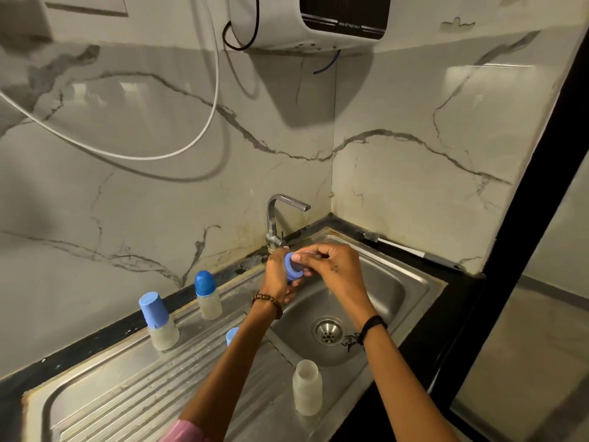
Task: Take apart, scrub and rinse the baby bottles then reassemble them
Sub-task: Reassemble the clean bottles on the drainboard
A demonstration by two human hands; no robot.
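My grip was tight on the blue bottle ring [291,268]: my left hand [276,279] held it over the sink [382,282], and my right hand [334,266] pinched the clear teat (I think) sticking out of it. I was pulling them apart near the tap [280,218]. One open bottle [307,387] stood on the tabletop with its blue cap [232,335] near it. Two capped bottles [208,295] [158,320] were not opened yet. I think scrubbing, rinsing and putting back together were all left. The brush [411,250] lay by the wall. The white box [318,20] had tiny writing I could not read.
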